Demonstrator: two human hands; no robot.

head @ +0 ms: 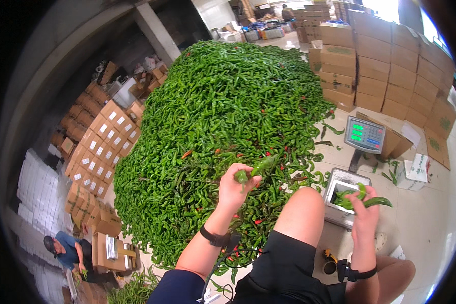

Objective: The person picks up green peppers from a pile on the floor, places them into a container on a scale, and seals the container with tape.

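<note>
A huge heap of green chili peppers (220, 102), dotted with red ones, rises in front of me. My left hand (237, 186) is over the heap's near edge, its fingers closed around green peppers (264, 164). My right hand (364, 209) grips a few green peppers (378, 201) above a white foam box (336, 187). That box holds more green peppers and stands on the platform of a digital scale. The scale's display head (364, 135), lit with green digits, is mounted on a post beyond the box.
Stacked cardboard boxes (372, 72) stand at the back right, with more cartons (102, 148) at left. A printed white box (412, 174) sits right of the scale. Another person (66, 252) is at lower left near a carton. Loose peppers lie on the tiles.
</note>
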